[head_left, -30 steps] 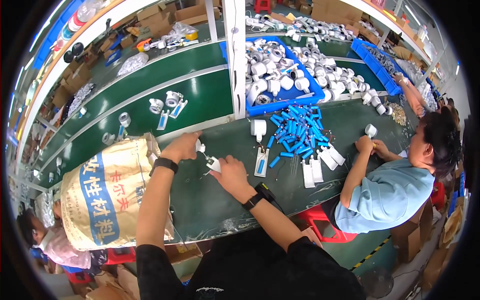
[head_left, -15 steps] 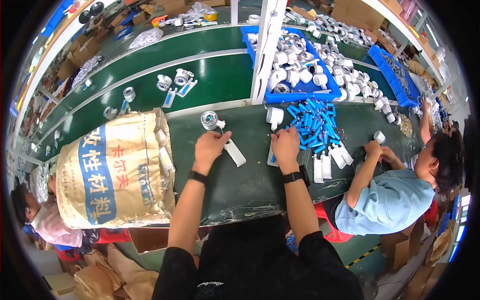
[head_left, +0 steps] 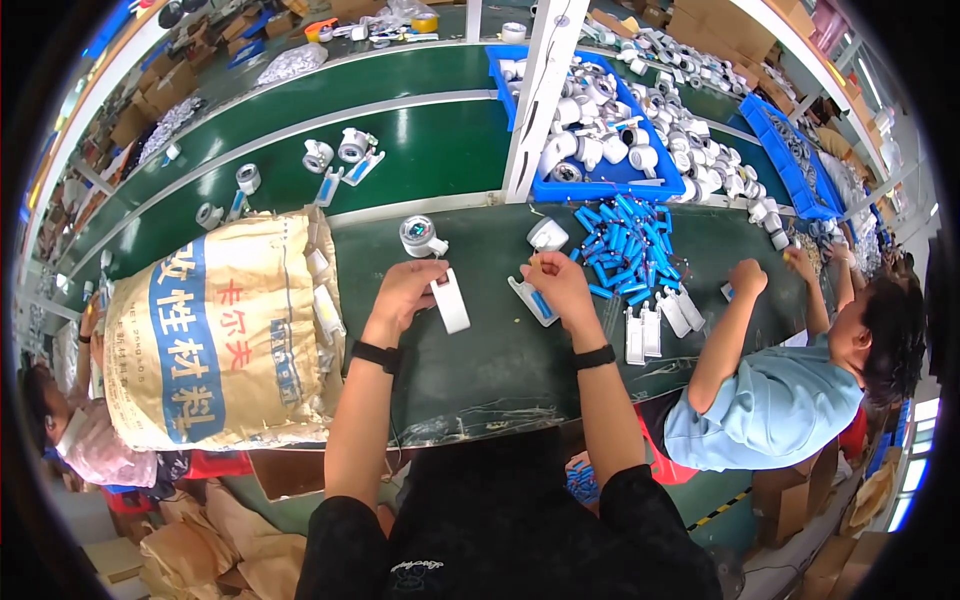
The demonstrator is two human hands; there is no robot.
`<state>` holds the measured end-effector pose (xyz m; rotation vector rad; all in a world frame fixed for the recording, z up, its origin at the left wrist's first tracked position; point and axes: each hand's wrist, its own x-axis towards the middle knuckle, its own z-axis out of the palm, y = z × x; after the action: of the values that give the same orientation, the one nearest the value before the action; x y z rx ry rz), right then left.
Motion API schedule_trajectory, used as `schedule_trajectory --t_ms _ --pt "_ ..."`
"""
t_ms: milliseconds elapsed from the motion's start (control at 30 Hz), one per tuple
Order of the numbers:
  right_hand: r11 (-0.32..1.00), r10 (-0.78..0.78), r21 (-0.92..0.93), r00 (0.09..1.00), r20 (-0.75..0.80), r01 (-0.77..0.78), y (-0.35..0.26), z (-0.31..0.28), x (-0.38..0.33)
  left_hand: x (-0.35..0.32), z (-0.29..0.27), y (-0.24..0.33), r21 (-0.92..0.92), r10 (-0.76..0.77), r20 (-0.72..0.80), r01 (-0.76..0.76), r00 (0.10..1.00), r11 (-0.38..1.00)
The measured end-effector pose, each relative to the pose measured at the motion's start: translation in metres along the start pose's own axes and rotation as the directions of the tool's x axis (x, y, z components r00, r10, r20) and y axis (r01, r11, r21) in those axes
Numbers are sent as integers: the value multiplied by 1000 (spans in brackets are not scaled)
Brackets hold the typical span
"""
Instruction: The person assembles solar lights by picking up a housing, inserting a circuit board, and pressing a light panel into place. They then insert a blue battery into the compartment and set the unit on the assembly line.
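My left hand (head_left: 408, 292) is closed on the upper end of a long white plastic handle piece (head_left: 452, 303), held tilted over the bench. Just beyond its fingertips stands a round white housing (head_left: 420, 236) with a clear window and a short neck. My right hand (head_left: 564, 288) has thumb and fingers pinched together; whatever is between them is too small to make out. Under these fingers is a white handle shell (head_left: 531, 300) with a blue battery cell in it. Another white housing (head_left: 546, 235) lies tipped just beyond the right hand.
Blue battery cells (head_left: 632, 245) are heaped to the right, beside several white handle shells (head_left: 643, 333). A blue crate (head_left: 610, 188) of white housings stands behind, next to a white post (head_left: 536, 110). A large paper sack (head_left: 225, 335) bounds the left. A co-worker (head_left: 770, 400) sits at right.
The white handle piece in my left hand has been lifted and turned more upright. My right hand has shifted left, uncovering more of the battery shell. The co-worker's hands have moved apart.
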<state>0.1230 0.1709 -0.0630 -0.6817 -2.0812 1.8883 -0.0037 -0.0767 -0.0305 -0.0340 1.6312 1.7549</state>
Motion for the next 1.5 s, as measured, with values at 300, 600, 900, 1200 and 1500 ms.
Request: schedule_trajectory --t_ms 300,600,900,1200,1500 --pt "783 -400 -557 910 -112 276 -14 5 -25 4 -5 -12 289 -1 35 -9 999 957" --pt "778 -371 -515 925 84 359 -16 36 -66 -12 -26 -26 575 83 17 -77 996 815" --pt "792 -301 -467 918 259 392 -35 58 -127 -98 -18 -48 646 86 12 -73 996 760" --pt "777 -286 -494 918 275 390 -35 60 -128 -103 -18 -50 622 56 -3 -41 998 782" --pt "780 -294 -491 921 257 387 -37 58 -127 -104 -15 -46 606 44 -14 -27 999 795"
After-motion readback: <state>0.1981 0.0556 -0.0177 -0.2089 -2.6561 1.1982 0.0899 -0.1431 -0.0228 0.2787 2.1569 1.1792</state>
